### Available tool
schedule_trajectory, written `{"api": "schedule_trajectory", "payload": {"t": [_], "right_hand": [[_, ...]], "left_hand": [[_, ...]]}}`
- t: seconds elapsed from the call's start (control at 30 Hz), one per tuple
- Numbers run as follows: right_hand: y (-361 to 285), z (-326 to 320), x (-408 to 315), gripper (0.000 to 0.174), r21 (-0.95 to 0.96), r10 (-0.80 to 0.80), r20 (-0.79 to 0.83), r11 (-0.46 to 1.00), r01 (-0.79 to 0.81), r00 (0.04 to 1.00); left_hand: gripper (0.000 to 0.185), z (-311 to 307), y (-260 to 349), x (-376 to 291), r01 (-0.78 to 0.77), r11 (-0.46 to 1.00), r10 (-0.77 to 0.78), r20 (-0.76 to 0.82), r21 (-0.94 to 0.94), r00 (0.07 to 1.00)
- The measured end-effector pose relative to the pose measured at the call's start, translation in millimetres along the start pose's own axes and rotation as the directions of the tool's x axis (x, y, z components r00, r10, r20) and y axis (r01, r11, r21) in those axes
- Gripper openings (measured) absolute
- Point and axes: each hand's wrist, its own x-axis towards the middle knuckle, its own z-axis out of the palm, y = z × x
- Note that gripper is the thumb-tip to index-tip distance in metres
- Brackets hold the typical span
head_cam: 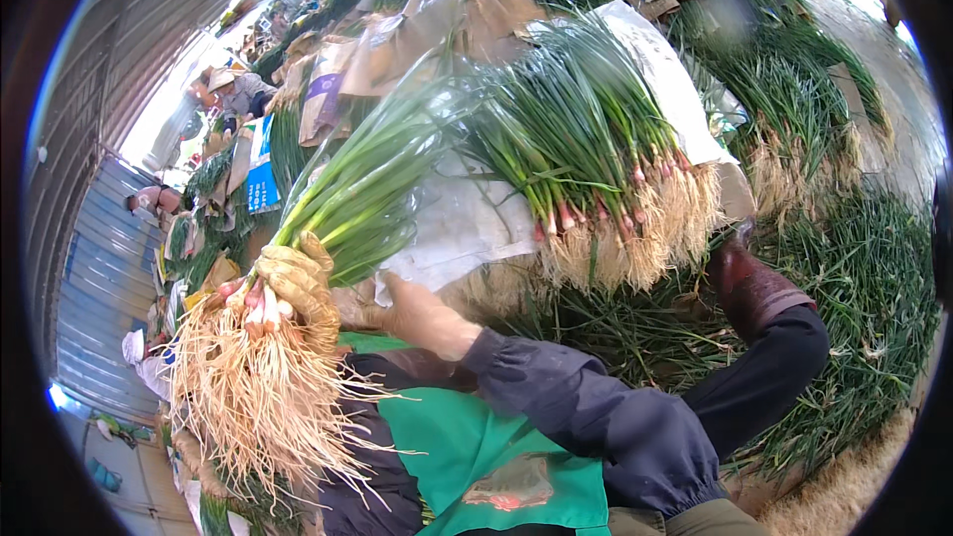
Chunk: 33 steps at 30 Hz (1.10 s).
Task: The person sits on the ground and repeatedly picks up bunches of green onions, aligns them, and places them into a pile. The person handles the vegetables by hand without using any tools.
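Note:
My left hand (299,281), in a soiled yellowish work glove, grips a bunch of spring onions (350,201) just above the bulbs. Its long pale roots (260,387) hang toward me, and the green leaves point up and away. My bare right hand (421,316) is at the near edge of a white sheet (476,227), with the sheet's corner between thumb and fingers. The fingertips are partly hidden. On that sheet, to the right, lies a row of spring onions (595,156) with reddish bulbs and roots facing me.
Loose spring onions (834,313) cover the ground at right, around a dark red boot (752,275). More heaps (774,82) lie beyond. A green apron (499,454) covers my lap. Another person in a hat (242,89) sits among bundles at far left, near a corrugated metal wall (123,253).

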Motion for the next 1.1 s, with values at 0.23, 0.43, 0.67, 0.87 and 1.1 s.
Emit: {"api": "schedule_trajectory", "payload": {"t": [0.23, 0.43, 0.67, 0.87, 1.1], "right_hand": [[96.3, -54.3, -27.4, 0.013, -0.276, -0.173, -0.144, 0.952, 0.129, 0.974], [102.2, -78.1, -50.4, 0.029, -0.763, 0.320, 0.123, 0.635, -0.116, 0.939], [116.5, -48.3, -25.6, 0.041, -0.629, 0.199, 0.350, 0.774, 0.072, 0.915], [190.8, -44.4, -32.4, 0.038, -0.682, 0.473, 0.443, 0.729, -0.057, 0.761], [198.9, -30.9, -46.7, 0.032, -0.893, 0.687, 0.387, 0.446, 0.063, 0.615]], "left_hand": [[0.060, -10.1, 9.0, 8.1, 0.020, 0.994, -0.019, 0.017, -0.106, 1.000], [0.060, 20.5, 15.4, -32.0, -0.140, 0.986, 0.136, 0.048, 0.089, 0.990], [0.064, 52.6, 82.6, -149.3, -0.354, 0.880, 0.344, 0.091, 0.316, 0.935], [0.060, 22.9, 127.5, -306.1, -0.559, 0.402, 0.670, 0.183, 0.725, 0.719], [0.049, -189.5, 170.9, -397.6, -0.324, 0.311, 0.862, -0.122, 0.894, 0.491]]}}
